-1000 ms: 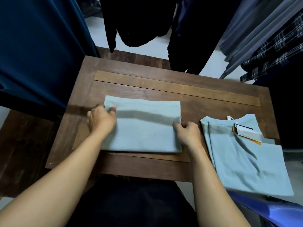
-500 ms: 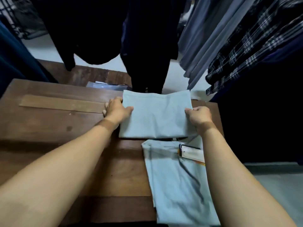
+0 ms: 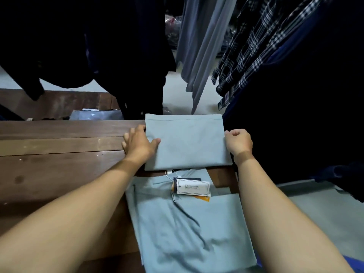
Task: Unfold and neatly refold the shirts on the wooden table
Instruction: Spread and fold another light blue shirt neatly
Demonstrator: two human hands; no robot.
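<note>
Straight ahead of me hang dark garments [image 3: 118,46], nearly black, their hems reaching low. To their right hang grey garments [image 3: 201,46] in long smooth folds, and beside those a row of navy-and-white plaid shirts [image 3: 254,48]. Further right a large navy garment [image 3: 315,95] fills the view. Between the hanging clothes I can see a pale floor [image 3: 177,91]. Low on the left, under the dark garments, runs a brown wooden platform [image 3: 65,103] with a clear plastic-wrapped packet [image 3: 94,115] lying on it. At my lower right corner shows something bright blue [image 3: 353,263].
</note>
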